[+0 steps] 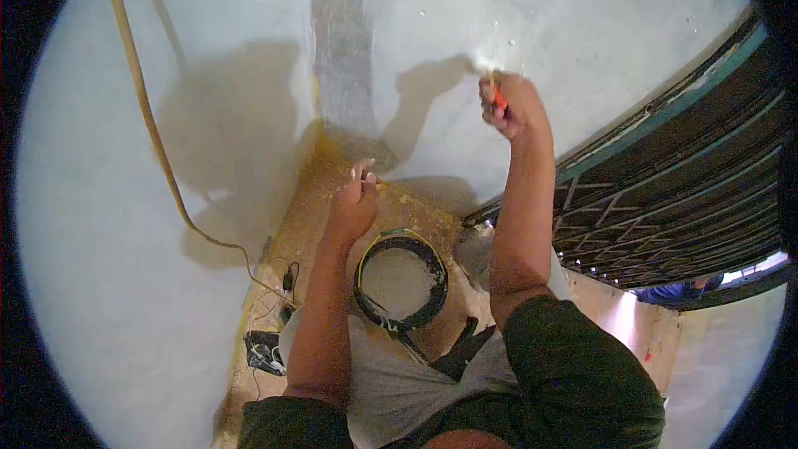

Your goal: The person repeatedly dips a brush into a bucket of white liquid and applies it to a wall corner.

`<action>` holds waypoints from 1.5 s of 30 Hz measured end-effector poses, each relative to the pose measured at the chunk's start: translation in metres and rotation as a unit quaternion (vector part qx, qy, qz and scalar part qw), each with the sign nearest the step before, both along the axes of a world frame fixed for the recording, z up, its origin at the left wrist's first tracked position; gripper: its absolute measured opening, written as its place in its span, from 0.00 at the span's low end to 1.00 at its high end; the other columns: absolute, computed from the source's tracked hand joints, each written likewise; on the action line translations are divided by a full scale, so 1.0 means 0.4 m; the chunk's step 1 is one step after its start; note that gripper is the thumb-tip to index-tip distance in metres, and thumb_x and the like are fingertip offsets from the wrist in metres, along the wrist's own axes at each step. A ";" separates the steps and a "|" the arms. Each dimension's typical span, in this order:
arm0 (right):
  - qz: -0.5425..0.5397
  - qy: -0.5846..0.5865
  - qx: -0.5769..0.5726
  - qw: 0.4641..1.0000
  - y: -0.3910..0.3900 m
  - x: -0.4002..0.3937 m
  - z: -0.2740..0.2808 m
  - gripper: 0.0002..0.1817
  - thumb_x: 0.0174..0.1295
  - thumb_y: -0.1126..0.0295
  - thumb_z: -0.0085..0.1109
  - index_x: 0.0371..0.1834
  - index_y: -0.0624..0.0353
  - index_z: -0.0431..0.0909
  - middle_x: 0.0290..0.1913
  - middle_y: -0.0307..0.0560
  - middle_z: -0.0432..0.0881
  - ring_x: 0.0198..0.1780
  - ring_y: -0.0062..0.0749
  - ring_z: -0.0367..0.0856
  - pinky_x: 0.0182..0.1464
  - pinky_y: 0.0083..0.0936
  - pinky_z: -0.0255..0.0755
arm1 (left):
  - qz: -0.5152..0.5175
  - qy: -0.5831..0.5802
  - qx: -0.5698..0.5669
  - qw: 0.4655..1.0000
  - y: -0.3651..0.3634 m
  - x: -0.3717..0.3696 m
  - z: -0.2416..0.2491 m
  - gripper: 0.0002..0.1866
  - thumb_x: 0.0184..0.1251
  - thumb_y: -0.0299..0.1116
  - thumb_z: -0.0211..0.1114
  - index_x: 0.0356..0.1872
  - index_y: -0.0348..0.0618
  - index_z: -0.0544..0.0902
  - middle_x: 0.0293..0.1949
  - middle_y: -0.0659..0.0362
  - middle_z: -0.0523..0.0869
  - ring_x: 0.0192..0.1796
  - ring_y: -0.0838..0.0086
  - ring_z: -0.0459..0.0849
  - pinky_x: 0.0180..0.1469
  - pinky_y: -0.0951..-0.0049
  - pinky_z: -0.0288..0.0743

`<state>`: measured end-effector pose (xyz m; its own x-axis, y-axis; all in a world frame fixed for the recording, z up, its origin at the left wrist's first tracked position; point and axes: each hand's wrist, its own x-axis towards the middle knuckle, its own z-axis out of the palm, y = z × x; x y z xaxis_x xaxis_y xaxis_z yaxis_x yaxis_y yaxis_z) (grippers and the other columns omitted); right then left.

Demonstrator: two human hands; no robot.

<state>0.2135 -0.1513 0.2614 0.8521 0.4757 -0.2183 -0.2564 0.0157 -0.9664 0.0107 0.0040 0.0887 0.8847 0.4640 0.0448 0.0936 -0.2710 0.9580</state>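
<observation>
My right hand (511, 106) is raised close to the pale wall (432, 0), its fingers wrapped round a tool with an orange-red handle (499, 98); the tool's far end is too small and bright to make out. Lower and to the left, my left hand (357, 195) is over the floor near the wall corner, with a finger or two extended and nothing visible in it. Below it a round black bucket (360, 283) holds grey, paste-like material (397, 283). A darker grey vertical strip (342, 50) runs down the wall.
A yellowish cable (145, 108) hangs down the left wall to black adapters and wires (266, 352) on the floor. A dark folding metal gate (673, 175) stands at the right. A clear plastic bag or container (475, 256) lies right of the bucket. Blue cloth (673, 293) shows beyond the gate.
</observation>
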 end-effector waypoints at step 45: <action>0.011 0.226 -0.134 0.965 0.061 -0.140 -0.968 0.13 0.65 0.63 0.45 0.23 0.53 0.70 0.15 0.40 0.67 0.13 0.28 0.62 0.14 0.26 0.56 | 0.011 0.097 0.037 0.995 0.004 -0.003 0.011 0.19 0.74 0.43 0.45 0.60 0.49 0.67 0.37 0.51 0.83 0.41 0.62 0.82 0.47 0.60 0.73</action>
